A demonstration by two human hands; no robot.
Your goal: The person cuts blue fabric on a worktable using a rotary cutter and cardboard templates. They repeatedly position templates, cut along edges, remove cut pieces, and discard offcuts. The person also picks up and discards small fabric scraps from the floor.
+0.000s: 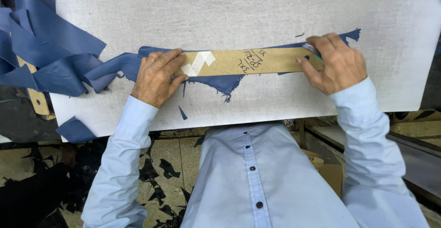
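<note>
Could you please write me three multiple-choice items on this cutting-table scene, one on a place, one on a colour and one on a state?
1. Where does the cardboard template lie?
A. On the blue fabric strip on the table
B. On the floor
C. Leaning against a wall

2. What colour are the fabric scraps on the floor?
A. Red
B. Dark blue
C. Yellow

3. How do the hands meet the template?
A. Both lifted clear of it
B. Only one touches it
C. Left hand pressed flat on one end, right hand on the other

Answers:
1 A, as the brown strip rests along the blue cloth on the grey tabletop.
2 B, as the pieces on the tiles match the cloth above.
3 C, as each hand covers one end of the template.
</note>
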